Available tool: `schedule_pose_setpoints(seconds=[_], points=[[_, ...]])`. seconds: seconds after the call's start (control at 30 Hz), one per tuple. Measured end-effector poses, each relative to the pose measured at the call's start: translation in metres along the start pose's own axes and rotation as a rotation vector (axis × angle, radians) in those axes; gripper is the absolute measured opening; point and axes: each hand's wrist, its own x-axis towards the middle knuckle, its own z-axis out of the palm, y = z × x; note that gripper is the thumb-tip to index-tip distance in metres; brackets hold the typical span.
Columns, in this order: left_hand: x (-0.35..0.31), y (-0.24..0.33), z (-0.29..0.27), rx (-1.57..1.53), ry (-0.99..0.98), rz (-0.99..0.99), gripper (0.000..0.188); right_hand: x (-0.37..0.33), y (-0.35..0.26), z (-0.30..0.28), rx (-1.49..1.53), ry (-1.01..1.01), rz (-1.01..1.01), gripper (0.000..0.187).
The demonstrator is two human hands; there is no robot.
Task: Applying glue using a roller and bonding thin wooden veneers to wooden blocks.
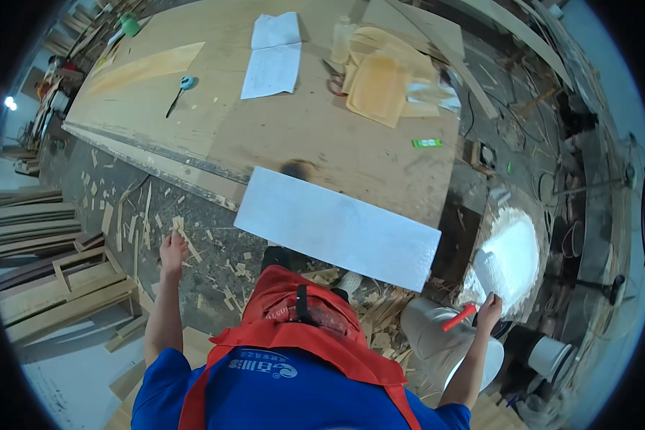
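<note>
My right hand (pixel 489 313) is closed around a red-handled tool (pixel 459 317) at the right, beside a board coated in white paste (pixel 517 256). A flat grey shape lies over the paste just beyond that hand; whether it is the tool's blade or a shadow, I cannot tell. Out to the left, over the littered floor, my left hand (pixel 173 252) hangs with loosely bent fingers and nothing visible in it. Between the hands, a long white-coated panel (pixel 337 228) lies slanted across the near edge of the large worktable (pixel 215 136), its right end overhanging.
On the table lie a paper sheet (pixel 272 64), a blue tape measure (pixel 186 83), scissors (pixel 335 84), yellowish sheets (pixel 380 86) and a green packet (pixel 427 143). A white bucket (pixel 437 344) stands below my right hand. Wooden frames (pixel 72 301) are stacked at left; wood scraps litter the floor.
</note>
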Motion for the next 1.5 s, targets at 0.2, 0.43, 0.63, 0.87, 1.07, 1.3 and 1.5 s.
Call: schedule_pose_setpoints(seconds=[0.2, 0.43, 0.63, 0.87, 1.07, 1.3, 1.5], points=[[0.113, 0.058, 0.028, 0.667, 0.151, 0.533, 0.03, -0.001, -0.225, 0.004, 0.182, -0.042, -0.205, 0.03], [0.283, 0.159, 0.166, 0.717, -0.057, 0.874, 0.031, -0.026, -0.488, 0.065, 0.251, -0.338, -0.373, 0.023], [0.355, 0.173, 0.247, 0.882, 0.054, 0.781, 0.064, -0.029, -0.68, 0.177, 0.248, -0.479, -0.717, 0.023], [0.363, 0.17, 0.259, 1.068, 0.178, 0.754, 0.077, -0.061, -0.852, 0.267, 0.268, -0.454, -1.013, 0.041], [0.359, 0.17, 0.266, 1.108, 0.218, 0.801, 0.075, -0.056, -0.939, 0.305, 0.225, -0.281, -1.15, 0.052], [0.364, 0.167, 0.268, 1.121, 0.232, 0.838, 0.073, -0.046, -0.948, 0.33, 0.064, -0.298, -1.075, 0.056], [0.363, 0.167, 0.267, 1.153, 0.244, 0.844, 0.07, -0.046, -0.946, 0.331, 0.081, -0.3, -1.047, 0.054]])
